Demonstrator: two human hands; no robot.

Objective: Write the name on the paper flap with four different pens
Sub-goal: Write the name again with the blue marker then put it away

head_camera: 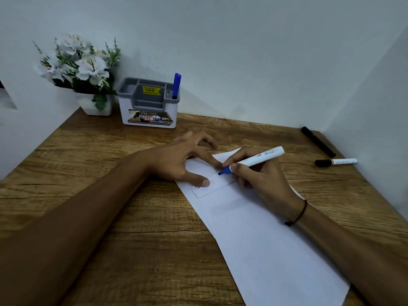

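My right hand [260,180] grips a blue marker [251,161], its tip on the small paper flap [215,184] atop a white sheet [265,239] on the wooden counter [110,173]. My left hand [183,160], fingers spread and grasping nothing, pins the flap. Two capped markers [335,161] lie near the right wall.
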